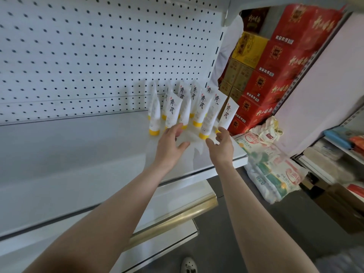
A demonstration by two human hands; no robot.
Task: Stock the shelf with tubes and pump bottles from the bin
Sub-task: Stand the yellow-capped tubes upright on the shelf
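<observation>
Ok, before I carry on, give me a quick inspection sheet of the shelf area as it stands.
Surface: white shelf with a pegboard back; stock sits only at its right end.
Job's things: tubes, white with yellow caps, stand cap-down in a tight cluster, several leaning; no pump bottles or bin in view.
Clutter: nothing seen.
Grippers: left hand open, fingertips by a front tube's cap; right hand open, fingertips at the lower end of the rightmost tube.
Cables: nothing seen.
Surroundings: red and gold cartons stacked right of the shelf; a cloth bag and bagged packs below them.
</observation>
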